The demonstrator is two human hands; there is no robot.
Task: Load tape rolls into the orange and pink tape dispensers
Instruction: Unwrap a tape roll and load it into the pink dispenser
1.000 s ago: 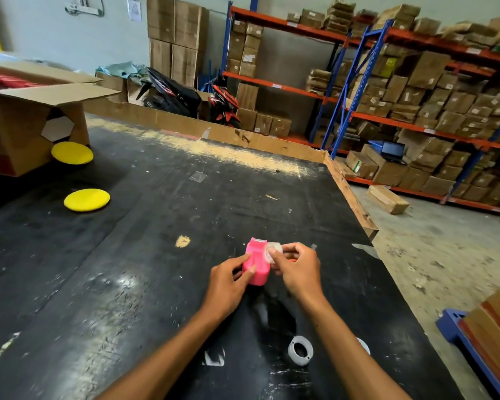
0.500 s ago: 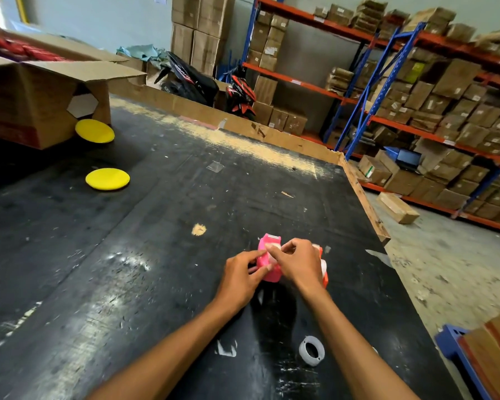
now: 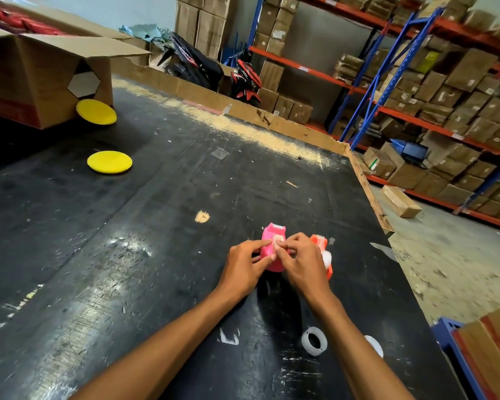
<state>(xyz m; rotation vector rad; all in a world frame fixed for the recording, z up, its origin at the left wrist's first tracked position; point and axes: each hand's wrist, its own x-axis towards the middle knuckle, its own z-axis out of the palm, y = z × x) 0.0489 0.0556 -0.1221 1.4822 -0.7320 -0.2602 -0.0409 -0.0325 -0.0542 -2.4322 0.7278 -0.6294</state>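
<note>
A pink tape dispenser (image 3: pixel 272 235) stands on the black table (image 3: pixel 156 255), held between both hands. My left hand (image 3: pixel 243 269) grips its left side with thumb and fingers. My right hand (image 3: pixel 300 261) pinches at its top right side, where something pale, perhaps tape, shows between the fingertips. An orange tape dispenser (image 3: pixel 319 243) with a pale roll in it stands just right of my right hand, partly hidden by it. A clear tape roll (image 3: pixel 314 341) lies near the table's front, and another pale roll (image 3: pixel 374 345) peeks out beside my right forearm.
Two yellow discs (image 3: pixel 109 161) (image 3: pixel 96 111) lie at the far left beside an open cardboard box (image 3: pixel 41 82). The table's right edge (image 3: pixel 370 192) has a wooden rim. Shelving with boxes (image 3: pixel 430 82) stands beyond. A blue pallet with cartons (image 3: pixel 488 356) sits at the lower right.
The pale roll my right hand held beside the pink dispenser is no longer visible; both hands have closed over the dispenser. The orange dispenser has come into view as the camera tilted.
</note>
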